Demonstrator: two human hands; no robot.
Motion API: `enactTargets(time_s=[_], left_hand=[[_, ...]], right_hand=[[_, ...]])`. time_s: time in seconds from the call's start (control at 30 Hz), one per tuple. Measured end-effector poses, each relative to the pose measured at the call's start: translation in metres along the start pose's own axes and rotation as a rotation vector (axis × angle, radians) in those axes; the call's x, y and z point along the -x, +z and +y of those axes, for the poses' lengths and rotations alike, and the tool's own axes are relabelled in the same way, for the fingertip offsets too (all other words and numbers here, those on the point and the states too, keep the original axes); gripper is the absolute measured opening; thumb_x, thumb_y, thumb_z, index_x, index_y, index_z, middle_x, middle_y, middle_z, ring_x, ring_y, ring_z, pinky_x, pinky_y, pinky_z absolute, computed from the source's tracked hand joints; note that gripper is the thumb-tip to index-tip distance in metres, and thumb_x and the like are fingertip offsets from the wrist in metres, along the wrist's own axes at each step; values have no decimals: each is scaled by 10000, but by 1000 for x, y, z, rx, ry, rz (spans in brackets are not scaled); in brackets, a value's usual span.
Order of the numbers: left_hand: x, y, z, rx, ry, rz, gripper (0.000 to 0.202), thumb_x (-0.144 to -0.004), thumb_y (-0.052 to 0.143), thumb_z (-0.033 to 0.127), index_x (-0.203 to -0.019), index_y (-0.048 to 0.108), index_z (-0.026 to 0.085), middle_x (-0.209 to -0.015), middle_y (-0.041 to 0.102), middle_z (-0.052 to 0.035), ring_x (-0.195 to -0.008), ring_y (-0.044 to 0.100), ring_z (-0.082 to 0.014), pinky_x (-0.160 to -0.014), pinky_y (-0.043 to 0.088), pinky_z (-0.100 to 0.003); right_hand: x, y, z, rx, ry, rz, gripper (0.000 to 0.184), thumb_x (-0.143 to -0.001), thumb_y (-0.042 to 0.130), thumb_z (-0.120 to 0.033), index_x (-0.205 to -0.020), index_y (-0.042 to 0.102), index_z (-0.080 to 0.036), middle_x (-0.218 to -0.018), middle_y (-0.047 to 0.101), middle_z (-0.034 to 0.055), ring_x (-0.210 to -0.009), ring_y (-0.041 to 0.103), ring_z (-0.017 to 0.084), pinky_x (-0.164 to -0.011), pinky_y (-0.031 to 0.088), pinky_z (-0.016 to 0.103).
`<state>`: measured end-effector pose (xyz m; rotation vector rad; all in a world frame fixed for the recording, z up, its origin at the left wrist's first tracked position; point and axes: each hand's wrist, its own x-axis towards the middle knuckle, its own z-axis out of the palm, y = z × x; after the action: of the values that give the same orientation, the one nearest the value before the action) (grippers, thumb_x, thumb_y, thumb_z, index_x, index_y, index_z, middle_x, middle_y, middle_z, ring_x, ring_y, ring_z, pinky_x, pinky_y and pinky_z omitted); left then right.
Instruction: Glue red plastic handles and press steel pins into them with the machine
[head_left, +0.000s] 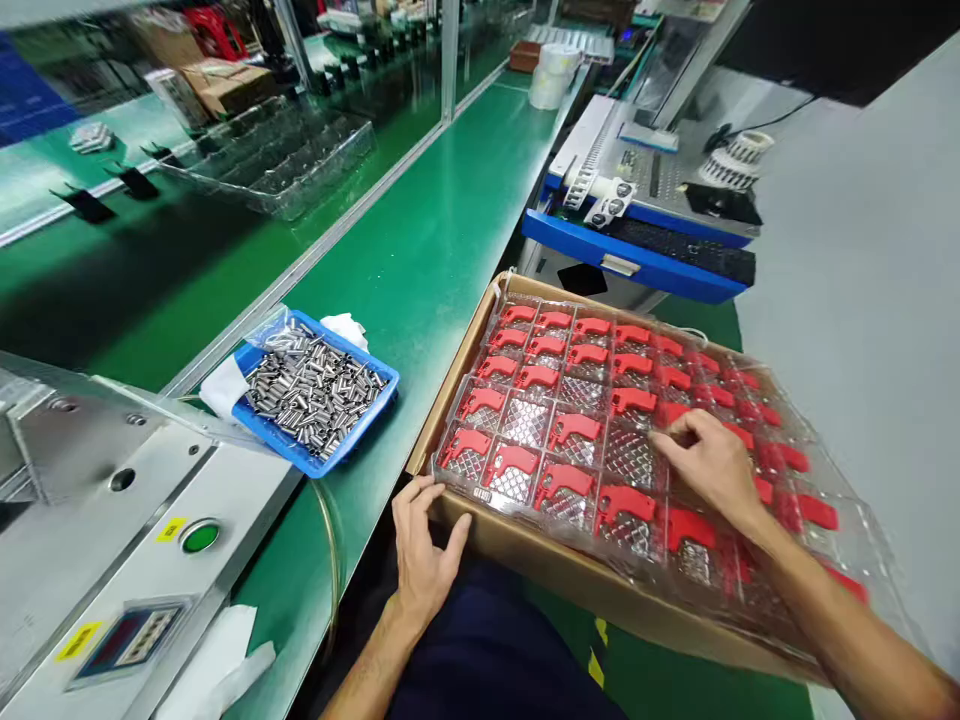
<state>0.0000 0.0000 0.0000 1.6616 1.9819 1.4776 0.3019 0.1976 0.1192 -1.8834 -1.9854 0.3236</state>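
A long green surface runs from the lower left of the frame to the upper middle. A silvery machine housing takes up the lower left, its green button turned toward the person, presumably to be within reach. In the lower right sits an open cardboard box, close against the person's body, likely so that both arms can reach over it. Inside it lies a clear divided tray, whose compartments seem meant to keep the pieces apart. A blue bin stands left of centre, its walls probably there to keep loose parts from rolling. The left hand rests at the box's near left corner, fingers loosely spread and gripping nothing, perhaps to steady it. The right hand is over the middle of the tray, fingers curled; whether they pinch anything I cannot tell. Red trigger-shaped pieces fill most compartments, roughly one to each. Smallest are the short metal cylinders heaped in the bin
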Motion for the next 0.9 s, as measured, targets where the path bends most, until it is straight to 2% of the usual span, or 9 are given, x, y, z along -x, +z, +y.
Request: enactTargets(time_s=[0.13, 0.23, 0.4, 0.53, 0.67, 0.8, 0.9], left_hand=[[-12, -1, 0, -88, 116, -107, 346, -1030, 624, 311, -1353, 571, 198, -1394, 559, -186, -1270, 566, -332, -1043, 503, -515], [-24, 1, 2, -126, 198, -94, 264, -1018, 619, 225, -1282, 633, 211, -1412, 570, -176, -1311, 554, -341, -1064, 498, -523], [-48, 1, 2, -81, 311, -113, 168, -1031, 546, 127, -1143, 646, 202, -1164, 714, -96, -1264, 619, -287, -1136, 459, -514], [-57, -13, -7, -112, 329, -201, 196, -1035, 527, 118, -1188, 626, 191, -1148, 734, -82, -1252, 633, -274, -1170, 426, -536], [-52, -24, -11, -174, 372, -239, 237, -1027, 469, 75, -1162, 620, 199, -1101, 724, -80, -1140, 663, -252, -1141, 455, -528], [-47, -17, -10, -205, 409, -201, 279, -1019, 416, 35, -1147, 615, 184, -1079, 702, -94, -1093, 651, -243, -1111, 487, -513], [-57, -10, -10, -199, 421, -211, 252, -1024, 433, 40, -1137, 609, 180, -1057, 690, -84, -1061, 648, -236, -1088, 510, -502]], right_hand=[[1, -16, -2, 24, -44, 49, 304, -658, 553, -550, -594, 444, -274, -639, 548, 28, -567, 502, 213, -590, 356, 337], [1, -32, -4, 50, -93, 86, 334, -691, 563, -576, -608, 453, -272, -648, 553, 27, -566, 507, 215, -592, 359, 340], [-3, -47, -10, 68, -151, 123, 348, -723, 573, -585, -627, 449, -274, -663, 564, 35, -584, 521, 227, -589, 357, 340], [-13, -38, -18, 71, -223, 107, 353, -782, 577, -572, -664, 443, -267, -709, 586, 49, -628, 542, 235, -606, 368, 342], [-31, -22, -22, 48, -305, 24, 314, -837, 566, -492, -678, 419, -264, -709, 576, 51, -671, 556, 236, -623, 383, 339], [-53, -7, -19, 30, -346, -31, 258, -818, 568, -419, -675, 421, -262, -696, 559, 36, -667, 545, 217, -613, 388, 324], [-68, 4, -15, 27, -369, -57, 238, -818, 563, -381, -681, 409, -262, -703, 562, 32, -679, 545, 210, -611, 393, 315]])
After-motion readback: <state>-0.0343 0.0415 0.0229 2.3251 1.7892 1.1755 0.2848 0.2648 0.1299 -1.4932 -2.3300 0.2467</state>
